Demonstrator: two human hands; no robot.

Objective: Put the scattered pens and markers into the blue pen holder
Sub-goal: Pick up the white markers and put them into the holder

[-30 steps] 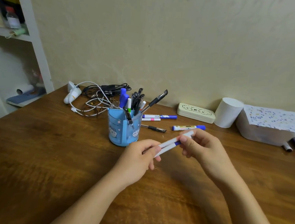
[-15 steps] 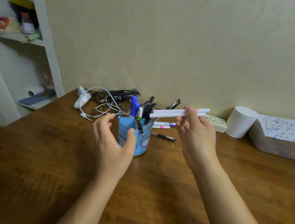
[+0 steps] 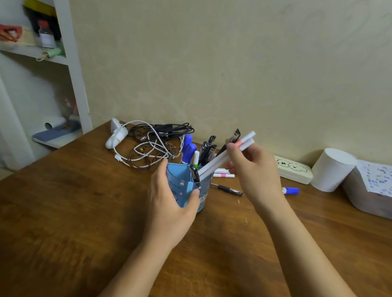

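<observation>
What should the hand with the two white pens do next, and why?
Probably slide them further down and let go. The right hand holds the two white pens slanted, with their lower ends already inside the blue pen holder, while the left hand grips the holder to steady it. More pens lie on the table behind.
</observation>
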